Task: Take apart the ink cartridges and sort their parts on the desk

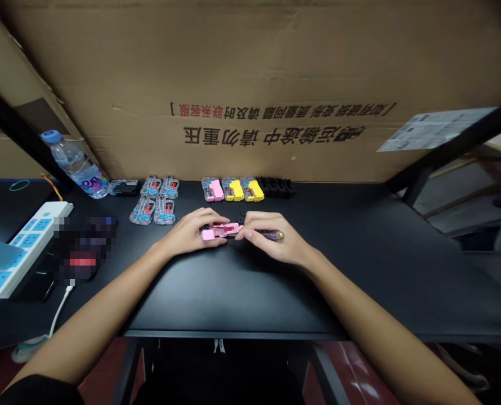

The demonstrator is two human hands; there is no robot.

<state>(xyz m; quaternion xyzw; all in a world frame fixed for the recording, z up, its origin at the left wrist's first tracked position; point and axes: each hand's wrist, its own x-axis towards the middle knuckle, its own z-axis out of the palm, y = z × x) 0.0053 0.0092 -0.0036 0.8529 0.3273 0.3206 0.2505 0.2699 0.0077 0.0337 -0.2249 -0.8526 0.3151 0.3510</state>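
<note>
Near the middle of the black table, my left hand [191,232] is closed round a small pink plastic piece [229,228], its thumb and fingers at the left end. My right hand [278,239] pinches a dark pen-like tool [269,234] with a gold-coloured end; its other end lies against or close to the pink piece, hidden by the fingertips. Just behind the hands lie small dark round parts [242,216]. Farther back stand a pink-and-clear unit [213,190] and two yellow-and-clear units [233,190], with a row of black parts [276,186] to their right.
Several clear pieces with red parts [165,210] lie at the back left, beside a black item [124,187] and a water bottle [79,166]. A white power strip [26,244] and a pixelated dark object [88,247] with a cable are at left. Cardboard [250,67] walls the rear.
</note>
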